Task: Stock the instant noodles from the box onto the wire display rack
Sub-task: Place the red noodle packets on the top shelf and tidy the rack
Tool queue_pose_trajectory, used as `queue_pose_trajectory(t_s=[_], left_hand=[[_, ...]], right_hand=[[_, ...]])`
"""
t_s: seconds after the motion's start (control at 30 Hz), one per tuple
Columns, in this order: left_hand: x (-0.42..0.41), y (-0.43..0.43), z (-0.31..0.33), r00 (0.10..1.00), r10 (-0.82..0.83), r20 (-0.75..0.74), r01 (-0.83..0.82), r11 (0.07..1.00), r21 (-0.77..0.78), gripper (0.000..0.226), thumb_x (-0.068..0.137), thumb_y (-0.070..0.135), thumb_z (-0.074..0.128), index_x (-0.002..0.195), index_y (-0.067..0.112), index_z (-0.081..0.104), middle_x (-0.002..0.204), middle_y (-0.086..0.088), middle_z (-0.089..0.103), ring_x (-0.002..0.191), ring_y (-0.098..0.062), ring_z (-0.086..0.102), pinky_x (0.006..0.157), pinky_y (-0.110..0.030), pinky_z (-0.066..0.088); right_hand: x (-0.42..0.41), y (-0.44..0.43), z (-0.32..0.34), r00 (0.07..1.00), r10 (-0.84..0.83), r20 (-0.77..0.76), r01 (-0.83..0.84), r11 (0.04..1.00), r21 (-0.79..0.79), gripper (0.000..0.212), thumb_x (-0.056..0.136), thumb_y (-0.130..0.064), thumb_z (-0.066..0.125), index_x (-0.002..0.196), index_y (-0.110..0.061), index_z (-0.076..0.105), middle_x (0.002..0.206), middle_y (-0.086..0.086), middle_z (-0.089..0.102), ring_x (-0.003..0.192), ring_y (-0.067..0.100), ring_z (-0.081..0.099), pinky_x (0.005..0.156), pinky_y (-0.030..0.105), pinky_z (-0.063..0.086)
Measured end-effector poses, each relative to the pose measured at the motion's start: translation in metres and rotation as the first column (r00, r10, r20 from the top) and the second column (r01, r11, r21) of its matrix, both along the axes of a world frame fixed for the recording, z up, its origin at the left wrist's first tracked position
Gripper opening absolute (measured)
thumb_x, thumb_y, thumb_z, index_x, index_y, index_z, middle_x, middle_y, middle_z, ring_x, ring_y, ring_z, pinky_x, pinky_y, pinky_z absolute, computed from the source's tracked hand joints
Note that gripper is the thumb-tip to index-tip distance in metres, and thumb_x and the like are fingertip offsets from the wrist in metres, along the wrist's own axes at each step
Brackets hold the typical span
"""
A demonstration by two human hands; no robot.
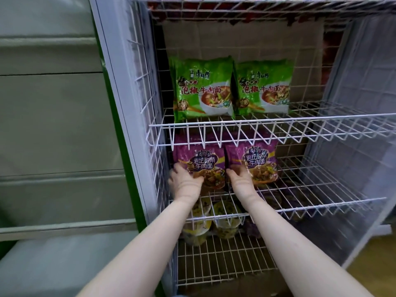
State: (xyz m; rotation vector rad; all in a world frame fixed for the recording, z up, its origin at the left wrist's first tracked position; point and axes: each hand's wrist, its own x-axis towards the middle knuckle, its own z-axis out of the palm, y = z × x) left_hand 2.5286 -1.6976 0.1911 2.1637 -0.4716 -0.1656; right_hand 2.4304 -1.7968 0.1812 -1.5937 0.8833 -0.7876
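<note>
Rack: the white wire rack stands in front of the person, with its shelves one above the other.
Left purple pack: this noodle pack stands up on the shelf under the green packs, at the left side. Its front faces the person and its words run level, from left to right. Its top is partly hidden behind the wire rim of the shelf above.
Right purple pack: this one stands just beside the first, side by side with it, and faces the same way.
Long side: both purple packs look close to square, so I cannot tell which side is the long one.
Left hand: the left hand grips the bottom left of the left purple pack, thumb on the front and fingers round the edge.
Right hand: the right hand grips the bottom left corner of the right purple pack in the same way.
Green packs: two green packs stand side by side one shelf up, fronts facing out.
Cups: round noodle cups sit on the lowest shelf, under the hands, seen through the wires.
</note>
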Motion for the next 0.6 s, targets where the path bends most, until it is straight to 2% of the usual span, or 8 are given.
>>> queue_pose_trajectory(t_s=[0.07,0.17,0.23,0.37,0.5,0.6], left_hand=[[0.007,-0.001,-0.003,0.998,0.059,0.019,-0.059,0.998,0.004,0.092,0.071,0.033,0.079,0.142,0.008,0.025,0.147,-0.018,0.029,0.134,-0.036,0.030,0.109,-0.042,0.028],[0.019,-0.005,-0.015,0.997,0.043,-0.061,-0.045,0.999,-0.029,0.112,0.064,0.030,0.085,0.147,0.009,0.012,0.151,-0.018,0.020,0.139,-0.037,0.023,0.112,-0.047,0.024],[0.026,-0.008,-0.022,0.994,-0.007,-0.109,-0.001,0.998,-0.069,0.119,0.062,0.025,0.086,0.149,0.010,0.007,0.151,-0.019,0.021,0.138,-0.036,0.026,0.113,-0.046,0.026],[0.033,-0.015,-0.032,0.990,-0.087,-0.115,0.063,0.978,-0.201,0.119,0.057,0.007,0.087,0.149,0.009,0.013,0.145,-0.018,0.034,0.132,-0.032,0.038,0.111,-0.037,0.030],[0.038,-0.025,-0.037,0.992,-0.114,-0.052,0.100,0.968,-0.229,0.115,0.054,0.008,0.086,0.147,0.014,0.018,0.139,-0.014,0.042,0.125,-0.032,0.046,0.106,-0.041,0.037],[0.040,-0.030,-0.035,0.994,-0.109,-0.010,0.104,0.971,-0.214,0.105,0.063,0.005,0.081,0.147,0.015,0.018,0.137,-0.013,0.042,0.124,-0.031,0.047,0.105,-0.038,0.039]], right_hand=[[0.010,-0.007,-0.002,0.999,-0.008,-0.040,0.009,1.000,0.018,0.035,0.095,-0.023,0.050,0.125,-0.004,0.049,0.117,0.014,0.057,0.114,0.028,0.051,0.090,0.025,0.034],[0.025,-0.011,-0.005,0.998,-0.017,-0.058,0.018,1.000,0.016,0.037,0.095,-0.021,0.051,0.126,0.000,0.048,0.118,0.013,0.056,0.116,0.027,0.050,0.085,0.022,0.032],[0.034,-0.011,-0.010,0.996,-0.005,-0.089,0.006,1.000,0.006,0.040,0.094,-0.023,0.052,0.127,0.000,0.048,0.124,0.017,0.056,0.118,0.030,0.051,0.092,0.026,0.035],[0.048,-0.013,-0.020,0.987,0.038,-0.154,-0.044,0.998,-0.038,0.050,0.090,-0.024,0.057,0.133,-0.002,0.041,0.130,0.021,0.052,0.123,0.034,0.047,0.104,0.037,0.037],[0.060,-0.020,-0.017,0.986,0.057,-0.159,-0.069,0.995,-0.066,0.050,0.093,-0.018,0.054,0.135,0.000,0.036,0.133,0.020,0.051,0.125,0.035,0.047,0.104,0.036,0.037],[0.065,-0.026,-0.018,0.983,0.066,-0.173,-0.085,0.991,-0.102,0.056,0.093,-0.022,0.054,0.141,0.000,0.033,0.139,0.018,0.047,0.129,0.032,0.044,0.109,0.039,0.034]])
